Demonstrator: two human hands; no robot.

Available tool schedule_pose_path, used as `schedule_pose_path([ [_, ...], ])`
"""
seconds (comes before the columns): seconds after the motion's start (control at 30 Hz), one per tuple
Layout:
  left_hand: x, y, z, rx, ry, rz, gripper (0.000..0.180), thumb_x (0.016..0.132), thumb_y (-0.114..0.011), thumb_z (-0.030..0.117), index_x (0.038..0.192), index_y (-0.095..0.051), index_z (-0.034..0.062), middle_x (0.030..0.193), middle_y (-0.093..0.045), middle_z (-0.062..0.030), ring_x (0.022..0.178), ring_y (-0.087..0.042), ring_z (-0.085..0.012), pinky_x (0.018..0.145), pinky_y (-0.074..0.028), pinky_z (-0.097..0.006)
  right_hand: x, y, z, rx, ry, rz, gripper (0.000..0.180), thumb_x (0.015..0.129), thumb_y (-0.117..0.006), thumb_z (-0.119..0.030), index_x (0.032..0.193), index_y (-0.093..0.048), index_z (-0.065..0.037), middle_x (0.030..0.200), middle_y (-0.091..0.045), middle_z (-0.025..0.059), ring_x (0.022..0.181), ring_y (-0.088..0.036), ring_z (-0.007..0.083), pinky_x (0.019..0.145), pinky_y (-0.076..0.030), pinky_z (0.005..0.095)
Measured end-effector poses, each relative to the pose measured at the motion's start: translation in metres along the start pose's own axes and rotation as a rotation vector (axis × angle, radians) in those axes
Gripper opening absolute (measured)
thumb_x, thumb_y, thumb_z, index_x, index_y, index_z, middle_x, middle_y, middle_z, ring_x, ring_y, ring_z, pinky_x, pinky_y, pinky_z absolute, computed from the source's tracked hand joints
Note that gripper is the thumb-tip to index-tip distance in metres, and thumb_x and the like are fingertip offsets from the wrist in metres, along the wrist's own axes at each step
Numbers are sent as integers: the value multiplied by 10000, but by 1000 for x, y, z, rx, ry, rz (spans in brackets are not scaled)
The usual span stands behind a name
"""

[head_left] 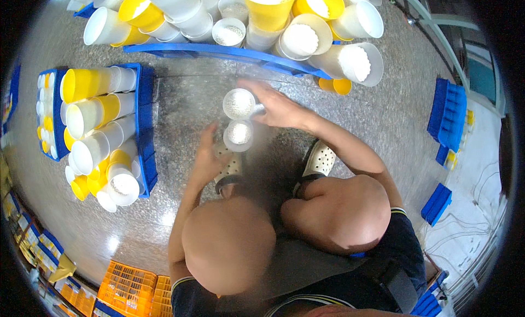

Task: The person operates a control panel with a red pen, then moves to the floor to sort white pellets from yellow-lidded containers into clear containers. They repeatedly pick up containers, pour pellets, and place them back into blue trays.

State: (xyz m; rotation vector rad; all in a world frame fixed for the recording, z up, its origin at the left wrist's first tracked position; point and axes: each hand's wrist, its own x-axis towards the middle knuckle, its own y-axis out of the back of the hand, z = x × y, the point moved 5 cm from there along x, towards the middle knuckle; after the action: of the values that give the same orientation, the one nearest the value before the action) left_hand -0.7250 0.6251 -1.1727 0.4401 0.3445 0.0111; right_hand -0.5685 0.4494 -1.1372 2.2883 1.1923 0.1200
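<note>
Two white round tubs stand one behind the other on the floor before me, both with white contents heaped inside. My right hand (pixel 276 106) reaches in from the right and curves round the far tub (pixel 239 103), fingers along its far side and thumb low at its right. Where the fingers meet its wall is partly hidden. My left hand (pixel 209 158) is open, left of the near tub (pixel 238 135), fingers spread and apart from it. What exactly the white contents are is too small and glaring to tell.
Stacked white and yellow tubs rest on a long blue pallet (pixel 219 50) ahead. At left, more lie in nested rows against a blue crate (pixel 145 131). Blue crates (pixel 447 113) stand at right, orange crates (pixel 127 287) behind at left. My shoes (pixel 320 157) flank the work spot.
</note>
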Motion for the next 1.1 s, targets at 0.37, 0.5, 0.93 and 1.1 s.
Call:
schedule_pose_path([
  [0.37, 16, -34, 4, 86, -185, 146, 599, 710, -908, 165, 1220, -635, 8, 1150, -699, -174, 1056, -703, -329, 893, -558, -411, 27, -19, 10, 118, -120, -158, 732, 743, -888, -248, 1358, -524, -88, 1283, -647, 153, 1180, -657, 303, 1008, -521, 424],
  [0.5, -3, 5, 34, 19, -148, 149, 716, 673, -938, 189, 1286, -619, 2, 1163, -720, -178, 1076, -715, -272, 902, -571, -390, 11, 13, -44, 64, -65, -18, 721, 712, -852, -234, 1328, -516, -69, 1148, -699, 220, 1064, -689, 407, 893, -558, 465],
  [0.93, 83, 101, 175, -184, -439, 487, 629, 750, -905, 123, 1262, -572, -30, 1179, -674, -129, 1094, -661, -200, 932, -539, -344, 87, 196, -177, -199, 333, 419, 679, 797, -828, -303, 1378, -582, -52, 1261, -693, 161, 1141, -684, 263, 998, -533, 369],
  [1.1, 137, 80, 169, -556, -457, 477, 636, 740, -911, 122, 1253, -577, -50, 1247, -620, -167, 1083, -666, -228, 898, -561, -354, 125, 194, -134, -361, 33, 510, 744, 691, -876, -373, 1277, -614, 1, 1145, -727, 186, 1058, -713, 333, 930, -556, 413],
])
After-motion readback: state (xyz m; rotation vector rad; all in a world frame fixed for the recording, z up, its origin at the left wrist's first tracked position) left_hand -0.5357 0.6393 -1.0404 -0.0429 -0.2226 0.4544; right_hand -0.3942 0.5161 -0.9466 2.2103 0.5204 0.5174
